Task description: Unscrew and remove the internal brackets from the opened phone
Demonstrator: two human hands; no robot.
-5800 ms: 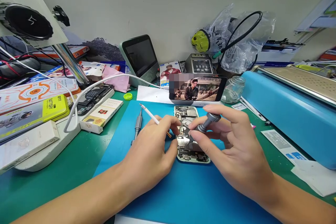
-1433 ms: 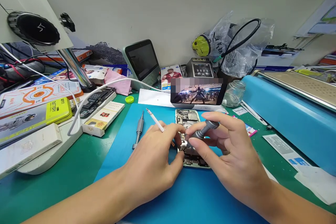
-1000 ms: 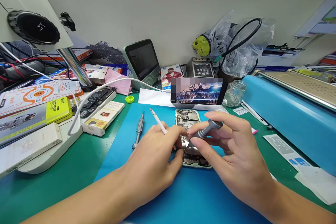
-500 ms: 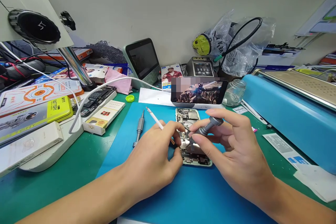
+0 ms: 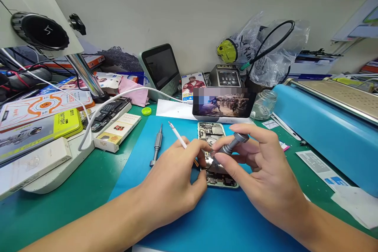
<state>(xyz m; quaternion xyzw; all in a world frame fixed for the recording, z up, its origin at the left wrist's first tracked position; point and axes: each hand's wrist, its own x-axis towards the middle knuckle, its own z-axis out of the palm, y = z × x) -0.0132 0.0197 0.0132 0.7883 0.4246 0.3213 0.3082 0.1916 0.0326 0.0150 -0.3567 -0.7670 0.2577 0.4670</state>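
An opened phone with a pale green frame lies on the blue mat, its inner parts bare. My right hand grips a grey screwdriver between thumb and fingers, tilted over the phone's middle; its tip is hidden. A lit-looking cigarette with a grey ash end sticks up between the fingers of my left hand, its orange filter pointing toward the phone. The left fingertips rest at the phone's left edge. A second grey screwdriver lies on the mat, left of the left hand.
A phone playing a video leans behind the mat. To the left are a cigarette box, another opened phone and a microscope stand. At the right stand a glass jar and a blue machine.
The cigarette and left hand have shifted slightly to the right. The right hand and its screwdriver have moved slightly left, still over the phone.
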